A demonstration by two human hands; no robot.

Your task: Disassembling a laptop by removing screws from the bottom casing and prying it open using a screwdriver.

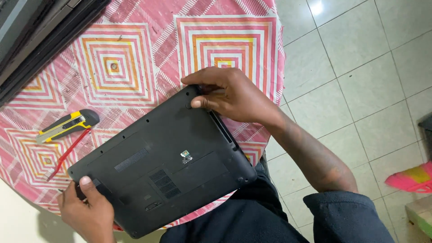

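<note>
pale floor tiles (360, 67) surround a round bench (135, 54) under a pink patterned cloth, where a black laptop (166, 162) lies underside up.

the right hand (229, 94) is clamped on the laptop's far corner, thumb on the base, fingertips hidden over the edge. the left hand (87, 211), partly cut off by the frame, grips the near corner, thumb on top. a yellow utility knife (67, 126) and a thin red tool (67, 155) lie beside it; another dark device (31, 40) is cropped at the top left.
</note>
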